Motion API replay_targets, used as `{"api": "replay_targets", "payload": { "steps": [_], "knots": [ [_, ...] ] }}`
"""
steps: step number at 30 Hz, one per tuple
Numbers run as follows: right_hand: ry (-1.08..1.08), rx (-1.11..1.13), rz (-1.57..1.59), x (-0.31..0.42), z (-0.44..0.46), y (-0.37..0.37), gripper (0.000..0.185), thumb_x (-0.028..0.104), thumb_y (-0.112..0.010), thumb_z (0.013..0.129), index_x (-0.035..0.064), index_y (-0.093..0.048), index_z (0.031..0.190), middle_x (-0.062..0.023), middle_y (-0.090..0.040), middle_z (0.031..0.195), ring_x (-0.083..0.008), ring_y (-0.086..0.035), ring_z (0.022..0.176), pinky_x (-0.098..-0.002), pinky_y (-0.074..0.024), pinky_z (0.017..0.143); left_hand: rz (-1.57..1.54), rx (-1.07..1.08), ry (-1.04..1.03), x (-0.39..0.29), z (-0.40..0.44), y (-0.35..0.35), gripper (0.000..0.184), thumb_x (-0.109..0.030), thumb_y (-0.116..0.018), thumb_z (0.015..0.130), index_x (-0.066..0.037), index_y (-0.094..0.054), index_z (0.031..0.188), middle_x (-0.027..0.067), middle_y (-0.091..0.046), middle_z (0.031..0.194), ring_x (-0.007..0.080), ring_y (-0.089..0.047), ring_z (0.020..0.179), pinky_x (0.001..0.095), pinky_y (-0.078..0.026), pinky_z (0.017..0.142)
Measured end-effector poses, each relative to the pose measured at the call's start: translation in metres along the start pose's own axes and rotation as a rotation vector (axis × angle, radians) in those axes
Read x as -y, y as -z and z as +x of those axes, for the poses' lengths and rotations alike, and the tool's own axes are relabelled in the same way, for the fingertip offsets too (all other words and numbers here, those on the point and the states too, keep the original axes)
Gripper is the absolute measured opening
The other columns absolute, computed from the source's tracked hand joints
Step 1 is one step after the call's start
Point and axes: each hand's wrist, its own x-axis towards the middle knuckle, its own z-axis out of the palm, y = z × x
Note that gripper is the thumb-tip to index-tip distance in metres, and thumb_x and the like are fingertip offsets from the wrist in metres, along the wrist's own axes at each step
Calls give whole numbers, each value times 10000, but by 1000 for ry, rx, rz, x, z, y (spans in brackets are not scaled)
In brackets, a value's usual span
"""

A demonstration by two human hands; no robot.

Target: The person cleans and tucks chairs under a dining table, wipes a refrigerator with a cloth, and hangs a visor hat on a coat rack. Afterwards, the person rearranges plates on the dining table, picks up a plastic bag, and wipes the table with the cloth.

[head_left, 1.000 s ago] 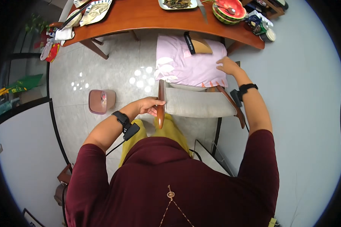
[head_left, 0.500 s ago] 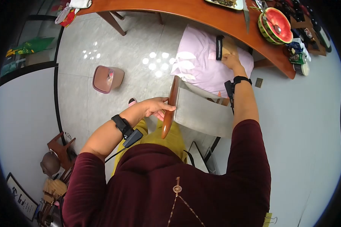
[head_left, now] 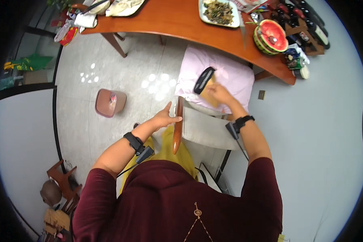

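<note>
My right hand is closed on a brush with a tan, wood-coloured body and a dark strip of bristles along one end. Motion blurs the brush a little. It is over the pink cloth draped on the chair seat; whether it touches the cloth I cannot tell. My left hand is open, fingers spread, at the polished wooden armrest, one fingertip against it. The chair's grey backrest lies between my two arms.
A wooden table runs behind the chair, bearing a plate of food, a knife and a cut watermelon. A pink bin stands on the tiled floor. Bottles crowd the right corner.
My right hand has drawn the brush leftward and nearer to me across the pink cloth, turning it. The left hand's fingers have spread beside the armrest. The head view has shifted.
</note>
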Motion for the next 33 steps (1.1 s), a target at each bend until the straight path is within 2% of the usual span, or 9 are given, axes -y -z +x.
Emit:
{"api": "replay_targets", "payload": {
  "steps": [1, 5, 10, 14, 16, 21, 26, 30, 33],
  "knots": [
    [126, -12, -24, 6, -5, -9, 244, 161, -571, 822, 55, -641, 1030, -156, -586, 1023, -291, -541, 991, -348, -422, 891, 233, -182, -173, 23, 26, 2, 1124, -446, -744, 667, -64, -17, 1435, 310, -368, 1310, 370, -490, 1143, 378, -463, 892],
    [222, 65, 169, 86, -33, -19, 261, 199, -570, 836, 35, -631, 1030, -150, -573, 995, -286, -539, 974, -347, -420, 878, 492, -471, -478, -14, 9, 26, 1115, -326, -792, 608, -231, -61, 1445, 292, -60, 1439, 448, -363, 1223, 407, -401, 973],
    [279, 94, 203, 135, -38, -12, 303, 233, -546, 888, 29, -599, 1106, -135, -538, 1127, -250, -490, 1086, -327, -364, 956, 769, -445, -983, -59, 5, 67, 929, -134, -746, 558, -200, -312, 1377, 204, -207, 1436, 405, -307, 1265, 419, -345, 1025],
    [176, 137, 434, 162, -51, 0, 303, 228, -510, 911, 43, -593, 1136, -100, -527, 1142, -205, -477, 1094, -306, -346, 968, 797, -241, -970, -70, -3, 84, 852, -131, -715, 618, -177, -319, 1371, 214, -382, 1342, 364, -390, 1226, 396, -357, 1011],
    [174, 146, 479, 171, -57, 5, 304, 228, -501, 917, 42, -596, 1138, -89, -503, 1177, -192, -462, 1116, -300, -337, 975, 268, 167, -658, -78, -19, 80, 794, -186, -695, 714, -165, -287, 1395, 180, -380, 1366, 300, -425, 1220, 349, -341, 1015],
    [244, 182, 546, 164, -62, -6, 357, 233, -493, 920, 64, -528, 1233, -93, -464, 1240, -214, -433, 1171, -303, -314, 1008, 260, 20, -847, -70, -29, 63, 368, -55, -532, 849, -61, -537, 1217, 96, -575, 1193, 169, -522, 1095, 295, -399, 936],
    [291, 179, -35, 117, -92, 19, 475, 307, -530, 891, 100, -444, 1310, -163, -394, 1332, -292, -409, 1212, -344, -348, 1001, 392, -244, -876, -55, -35, 83, 249, -19, -520, 803, -40, -624, 1028, 104, -646, 993, 209, -608, 932, 310, -456, 839],
    [-44, 352, -210, 26, -139, 59, 510, 360, -552, 850, 98, -469, 1279, -202, -530, 1176, -339, -509, 1087, -377, -397, 935, 662, -429, -574, -32, -43, 88, 199, -15, -500, 742, -78, -658, 843, 116, -652, 832, 278, -628, 787, 341, -477, 712],
    [-239, 534, -245, -25, -191, 89, 537, 353, -560, 823, 75, -462, 1272, -216, -558, 1147, -360, -539, 1048, -389, -402, 923, 929, -267, -250, -17, -46, 69, 180, -197, -557, 743, -111, -689, 830, 137, -658, 823, 302, -630, 792, 388, -474, 712]
  ]
}}
